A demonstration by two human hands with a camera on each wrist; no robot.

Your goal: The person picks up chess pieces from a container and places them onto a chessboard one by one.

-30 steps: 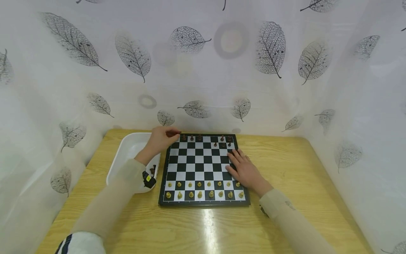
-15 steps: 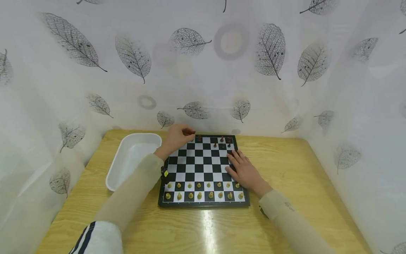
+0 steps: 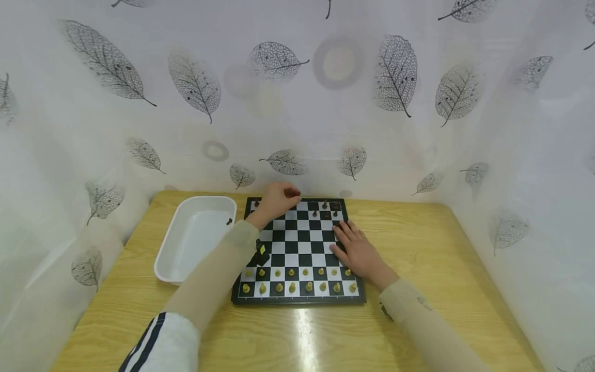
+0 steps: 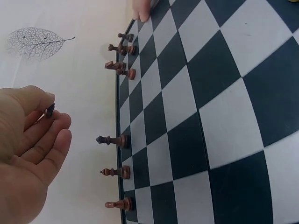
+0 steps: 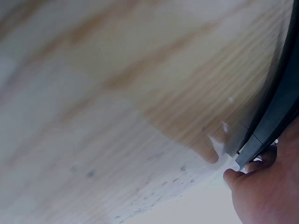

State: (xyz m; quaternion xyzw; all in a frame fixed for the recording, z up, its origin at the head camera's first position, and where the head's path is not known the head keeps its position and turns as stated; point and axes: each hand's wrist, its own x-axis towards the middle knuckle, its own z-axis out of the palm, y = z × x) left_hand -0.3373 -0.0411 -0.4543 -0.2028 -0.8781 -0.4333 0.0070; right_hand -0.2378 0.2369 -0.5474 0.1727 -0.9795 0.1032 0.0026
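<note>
In the head view, my left hand (image 3: pixel 276 200) is over the far edge of the black-and-white chessboard (image 3: pixel 297 248). Between its thumb and fingers it pinches a small dark chess piece (image 4: pixel 50 110), mostly hidden by the fingertips. The left wrist view shows a queen (image 4: pixel 112 140), a bishop (image 4: pixel 116 172) and a reddish-brown knight (image 4: pixel 119 204) standing along the board's far row, apart from the hand. My right hand (image 3: pixel 360 251) lies with fingers spread on the board's right side. More brown pieces (image 3: pixel 325 204) stand at the far right corner.
Left of the board stands a white plastic tray (image 3: pixel 173 243) with a small dark piece (image 3: pixel 229 221) near its right wall. Two rows of yellow pieces (image 3: pixel 291 272) line the board's near side. A leaf-patterned curtain (image 3: pixel 288 103) hangs behind the wooden table (image 3: pixel 409 222).
My left hand has moved right along the board's far edge, from the left corner toward the middle, still pinching a dark piece. The right hand has stayed in place.
</note>
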